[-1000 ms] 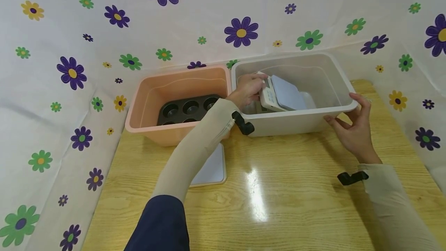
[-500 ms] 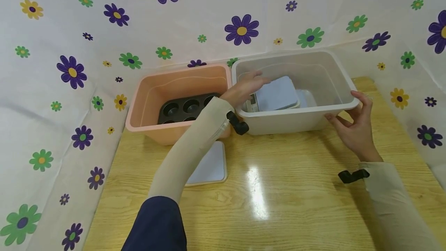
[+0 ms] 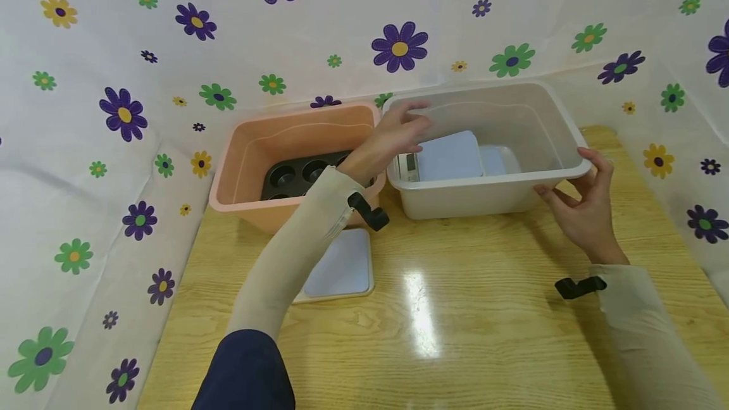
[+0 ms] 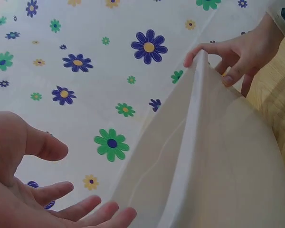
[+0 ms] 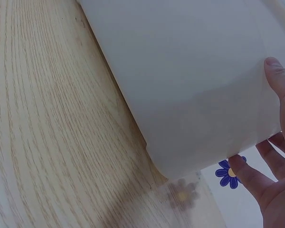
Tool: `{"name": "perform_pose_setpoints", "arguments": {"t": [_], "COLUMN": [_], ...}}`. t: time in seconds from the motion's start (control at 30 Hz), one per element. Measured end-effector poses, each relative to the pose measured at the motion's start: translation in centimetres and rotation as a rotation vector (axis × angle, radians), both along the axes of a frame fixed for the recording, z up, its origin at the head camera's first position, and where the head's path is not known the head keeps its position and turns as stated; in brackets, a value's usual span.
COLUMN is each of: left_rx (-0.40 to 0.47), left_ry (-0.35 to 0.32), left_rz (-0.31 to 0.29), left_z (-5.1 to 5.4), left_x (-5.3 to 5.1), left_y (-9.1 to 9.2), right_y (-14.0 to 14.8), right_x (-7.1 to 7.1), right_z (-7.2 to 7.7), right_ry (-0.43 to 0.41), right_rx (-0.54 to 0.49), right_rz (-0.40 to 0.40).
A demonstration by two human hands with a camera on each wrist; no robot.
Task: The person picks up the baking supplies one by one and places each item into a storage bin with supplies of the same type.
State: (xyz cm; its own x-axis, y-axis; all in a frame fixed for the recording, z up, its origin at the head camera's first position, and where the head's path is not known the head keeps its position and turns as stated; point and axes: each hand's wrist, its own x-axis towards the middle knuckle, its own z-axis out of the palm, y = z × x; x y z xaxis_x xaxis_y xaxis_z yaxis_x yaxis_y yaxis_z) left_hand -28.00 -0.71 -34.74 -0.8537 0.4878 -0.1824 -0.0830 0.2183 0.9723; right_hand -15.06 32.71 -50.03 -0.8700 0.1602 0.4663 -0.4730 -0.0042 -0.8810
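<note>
A kitchen scale (image 3: 450,155) with a pale flat top and small display lies in the left part of the white bin (image 3: 467,200). My left hand (image 3: 390,138) hovers over the bin's left rim, fingers spread and apart from the scale; it also shows holding nothing in the left wrist view. At the bin's right front corner, my right hand (image 3: 589,214) grips the rim, with its thumb (image 5: 278,78) on the outer wall in the right wrist view. Right of the scale, a pale flat shape (image 3: 494,160) shows on the bin floor; I cannot tell what it is.
Touching the white bin's left side is a peach bin (image 3: 245,150) with a dark muffin pan (image 3: 292,168) inside. Another pale flat-topped object (image 3: 342,264) lies on the wooden table (image 3: 484,309), partly under my left forearm. Flowered sheeting (image 3: 319,11) walls the table's back and sides.
My left hand has let go of the scale and drawn back left and up. The scale has gone from tilted to lying lower in the white bin. My right hand stays on the rim.
</note>
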Motion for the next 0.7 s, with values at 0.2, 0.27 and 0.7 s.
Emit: {"name": "perform_pose_setpoints", "arguments": {"t": [0.2, 0.27, 0.7], "left_rx": [0.096, 0.125, 0.064], "left_ry": [0.018, 0.016, 0.142], "left_rz": [0.018, 0.021, 0.096], "left_z": [1.0, 1.2, 1.1], "left_x": [0.8, 0.9, 3.0], "left_y": [-2.0, -2.6, -6.6], "right_y": [-0.1, 0.0, 0.0], "right_x": [0.0, 0.0, -0.2], "right_z": [0.0, 0.0, -0.4], "right_ry": [0.003, 0.001, 0.013], "right_rx": [-0.010, -0.014, -0.027], "right_rz": [0.004, 0.005, 0.005]}}
